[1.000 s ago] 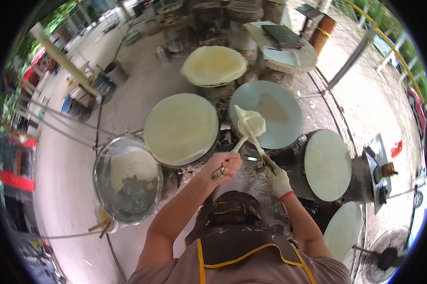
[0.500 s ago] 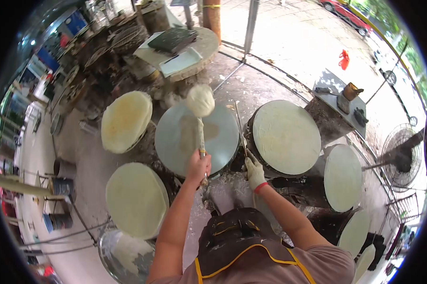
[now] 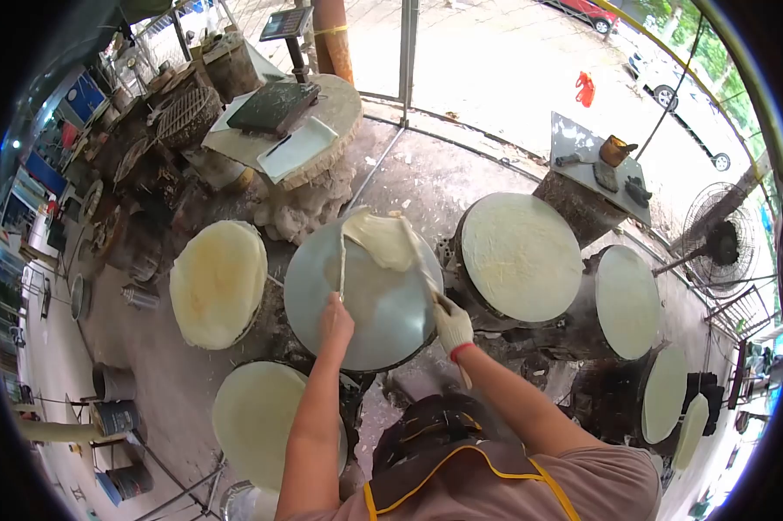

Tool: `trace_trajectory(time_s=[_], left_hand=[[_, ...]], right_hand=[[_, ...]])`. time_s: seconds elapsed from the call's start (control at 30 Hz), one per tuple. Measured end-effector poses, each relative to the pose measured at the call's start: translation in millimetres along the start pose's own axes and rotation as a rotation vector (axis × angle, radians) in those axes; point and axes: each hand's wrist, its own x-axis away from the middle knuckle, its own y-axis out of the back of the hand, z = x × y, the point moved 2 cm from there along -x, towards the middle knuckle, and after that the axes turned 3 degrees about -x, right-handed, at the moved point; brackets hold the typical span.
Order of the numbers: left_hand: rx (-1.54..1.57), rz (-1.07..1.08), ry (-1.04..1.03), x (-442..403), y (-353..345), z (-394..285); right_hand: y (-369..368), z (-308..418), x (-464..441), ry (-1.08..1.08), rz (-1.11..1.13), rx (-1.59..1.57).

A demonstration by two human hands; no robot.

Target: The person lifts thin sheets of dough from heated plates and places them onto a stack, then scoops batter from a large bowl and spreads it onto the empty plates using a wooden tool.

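Before me lies a round grey griddle (image 3: pixel 322 300) with a patch of pale, soft dough (image 3: pixel 383 241) on its far part. My bare left hand (image 3: pixel 336 323) is closed around a dough-smeared stick (image 3: pixel 342 265) whose far end reaches the dough's left edge. On the other side, my right hand (image 3: pixel 454 326), in a whitish glove with a red cuff, grips a long, thin wooden stick (image 3: pixel 421 265). Its far end meets the dough's right side, and its near end sticks out below the glove. A darker, damp-looking area shows on the griddle beneath the dough.
More round griddles stand around, bearing pale thin sheets: a browned one (image 3: pixel 219 285) at left, another (image 3: pixel 265 425) nearer, one (image 3: pixel 520 258) at right. Behind are a stone table (image 3: pixel 332 143) with papers and a small metal table (image 3: pixel 574 143). A fan (image 3: pixel 720 241) stands far right.
The dough lump on the left stick was held up above the griddle; now it is down and spread on the far part. My right hand's stick has swung left over the griddle to the dough.
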Motion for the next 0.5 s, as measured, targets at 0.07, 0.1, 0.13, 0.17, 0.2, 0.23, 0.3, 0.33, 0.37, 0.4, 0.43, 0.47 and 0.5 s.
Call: trace_trajectory(time_s=[0.07,0.1,0.13,0.17,0.2,0.23,0.3,0.33,0.37,0.4,0.43,0.47,0.5], left_hand=[[-0.045,-0.04,-0.01,3.6,12.1,7.6],[-0.072,-0.056,-0.016,5.1,16.5,11.0],[-0.068,-0.065,-0.015,4.6,20.2,13.1],[-0.062,-0.072,-0.013,5.1,22.3,14.5],[-0.055,-0.079,-0.008,6.3,24.3,17.4],[-0.078,-0.109,-0.044,5.9,26.5,24.0],[-0.123,-0.171,-0.11,9.2,29.3,46.1],[-0.131,-0.191,-0.092,12.4,32.7,55.8],[-0.136,-0.213,-0.071,15.7,35.3,63.2],[-0.149,-0.227,-0.053,21.0,38.4,69.3],[-0.161,-0.22,-0.026,23.4,41.3,72.5],[-0.174,-0.211,0.004,27.8,44.4,74.8],[-0.187,-0.203,0.034,32.6,47.7,77.3]], right_hand=[[-9.9,-16.2,21.0,-0.125,0.007,-0.03],[-26.5,-19.9,27.5,-0.054,-0.015,0.062],[-28.6,46.9,42.4,-0.107,0.039,0.264],[-51.0,23.9,16.0,0.005,0.167,0.069],[-49.0,44.0,12.6,-0.206,0.254,-0.073],[-48.5,63.2,12.3,-0.414,0.34,-0.22],[-38.3,22.7,5.7,-0.207,0.159,-0.207],[-35.1,7.9,5.7,-0.1,0.07,-0.196],[-39.0,8.7,10.7,-0.035,0.046,-0.044],[-46.7,12.4,23.0,0.02,0.018,0.104],[-56.4,17.3,30.6,0.075,-0.012,0.25],[-72.8,23.8,22.1,0.067,0.115,0.203],[-71.9,32.6,14.2,-0.081,0.215,0.105]])
